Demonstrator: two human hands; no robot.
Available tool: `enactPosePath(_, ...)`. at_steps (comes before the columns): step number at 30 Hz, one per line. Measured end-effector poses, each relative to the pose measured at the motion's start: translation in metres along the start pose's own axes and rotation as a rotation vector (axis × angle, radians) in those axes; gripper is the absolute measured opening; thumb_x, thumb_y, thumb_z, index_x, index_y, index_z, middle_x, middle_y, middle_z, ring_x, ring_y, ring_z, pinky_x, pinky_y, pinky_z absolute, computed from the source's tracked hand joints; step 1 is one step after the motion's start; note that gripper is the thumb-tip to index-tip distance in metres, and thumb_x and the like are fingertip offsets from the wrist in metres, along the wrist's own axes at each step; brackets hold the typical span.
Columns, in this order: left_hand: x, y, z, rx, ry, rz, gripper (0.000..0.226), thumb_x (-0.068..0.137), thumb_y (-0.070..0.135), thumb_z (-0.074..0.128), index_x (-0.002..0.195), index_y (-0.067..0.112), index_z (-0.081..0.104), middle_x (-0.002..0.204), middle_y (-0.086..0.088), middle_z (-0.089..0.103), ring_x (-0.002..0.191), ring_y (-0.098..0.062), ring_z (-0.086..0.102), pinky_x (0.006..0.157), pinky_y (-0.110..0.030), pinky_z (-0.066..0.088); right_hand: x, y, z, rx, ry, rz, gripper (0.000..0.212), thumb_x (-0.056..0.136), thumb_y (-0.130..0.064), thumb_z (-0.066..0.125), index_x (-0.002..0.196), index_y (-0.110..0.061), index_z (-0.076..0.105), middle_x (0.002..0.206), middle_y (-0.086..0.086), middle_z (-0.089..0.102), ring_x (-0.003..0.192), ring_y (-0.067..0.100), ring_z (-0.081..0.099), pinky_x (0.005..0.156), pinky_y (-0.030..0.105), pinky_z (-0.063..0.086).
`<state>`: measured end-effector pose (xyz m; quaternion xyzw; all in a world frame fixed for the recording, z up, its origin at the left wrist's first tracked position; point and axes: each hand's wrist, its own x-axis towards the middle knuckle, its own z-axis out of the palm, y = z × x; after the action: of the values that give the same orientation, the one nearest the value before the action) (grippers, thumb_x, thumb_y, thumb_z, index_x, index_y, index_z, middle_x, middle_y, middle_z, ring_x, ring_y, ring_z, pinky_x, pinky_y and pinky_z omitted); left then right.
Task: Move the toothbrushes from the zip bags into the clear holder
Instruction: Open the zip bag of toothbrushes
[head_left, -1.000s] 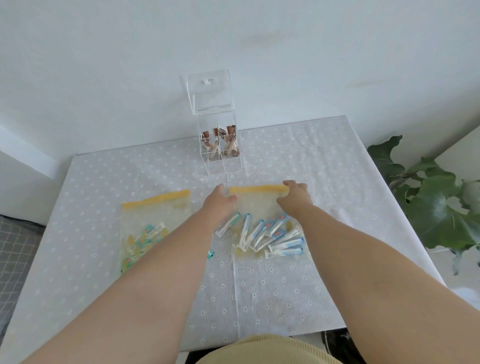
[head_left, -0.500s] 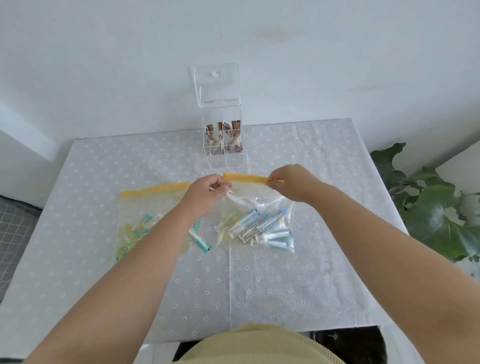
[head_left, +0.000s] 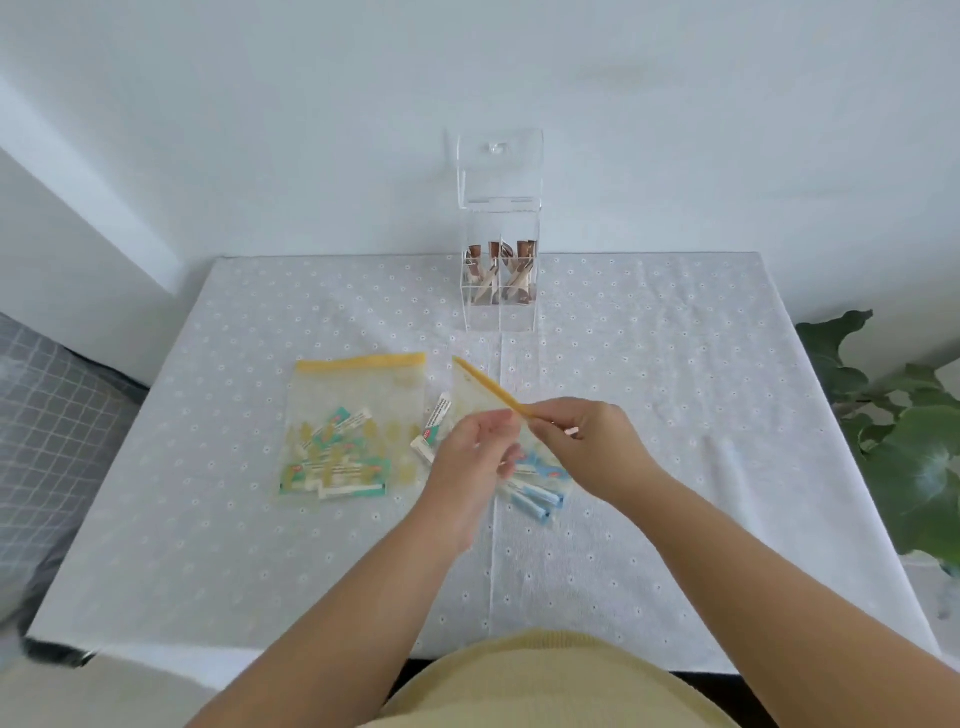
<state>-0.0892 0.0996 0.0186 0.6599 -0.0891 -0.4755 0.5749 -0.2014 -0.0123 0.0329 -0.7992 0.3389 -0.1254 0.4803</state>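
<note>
Right zip bag: now lifted and tilted. Its yellow zip strip runs diagonally from the 11 o'clock corner down toward the hands; half a second earlier it was stretched level between them. Both hands have come together near the bench centre, where before they were spread to the strip's two ends.

Right hand: fingers curled, pinching the near end of the zip strip. Left hand: fingers curled close at the same spot, touching the bag just below the strip; whether it actually grips cannot be told.

Blue-wrapped toothbrushes hang low in this bag, showing at 6 o'clock of the hands, bunched tighter than before. A loose green-and-white toothbrush packet lies just at 9 o'clock of the left hand, between the two bags.

Left zip bag: flat on the bench, zip strip at the far edge, green-wrapped toothbrushes inside. Position unchanged.

Clear holder: upright at 12 o'clock, well apart from the hands, lid raised, brown-wrapped items in its back compartments. Same place on the bench.
</note>
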Motion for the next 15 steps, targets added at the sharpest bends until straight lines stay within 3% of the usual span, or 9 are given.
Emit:
enactPosePath(3,-0.005,-0.001,0.001,-0.171,-0.048,-0.035,0.028,0.090,0.030,0.065,0.107,0.008,0.064,0.097,-0.003,0.071,0.088,-0.015,0.068,0.074,-0.022,0.053,-0.010,-0.006,0.012,-0.036,-0.039,-0.064,0.026,0.093,-0.018,0.059,0.113,-0.029,0.072,0.118,-0.014,0.068,0.106,-0.001,0.061,0.089,0.014,0.047)
enactPosePath(6,-0.005,-0.001,-0.006,-0.221,-0.028,-0.041,0.017,0.091,0.020,0.064,0.101,0.007,0.065,0.088,-0.004,0.072,0.084,-0.016,0.068,0.075,-0.023,0.054,-0.014,-0.004,0.019,-0.022,-0.050,-0.037,0.026,0.093,-0.023,0.061,0.116,-0.027,0.071,0.125,-0.013,0.065,0.116,-0.002,0.056,0.097,0.010,0.041)
enactPosePath(10,-0.007,-0.005,-0.015,-0.215,-0.075,-0.043,0.012,0.095,0.014,0.059,0.096,0.007,0.069,0.090,-0.006,0.075,0.089,-0.017,0.072,0.076,-0.024,0.056,-0.014,0.000,0.021,0.008,0.005,0.019,0.026,0.088,-0.027,0.069,0.113,-0.023,0.072,0.120,-0.012,0.068,0.110,-0.006,0.058,0.085,0.000,0.041)
enactPosePath(15,-0.009,-0.009,-0.018,-0.180,-0.029,-0.034,0.014,0.094,0.008,0.058,0.089,0.010,0.071,0.085,-0.004,0.074,0.082,-0.012,0.070,0.073,-0.022,0.056,-0.016,0.002,0.025,0.019,0.001,0.040,0.033,0.079,-0.031,0.077,0.111,-0.024,0.073,0.104,-0.017,0.071,0.090,-0.006,0.064,0.080,0.004,0.046)
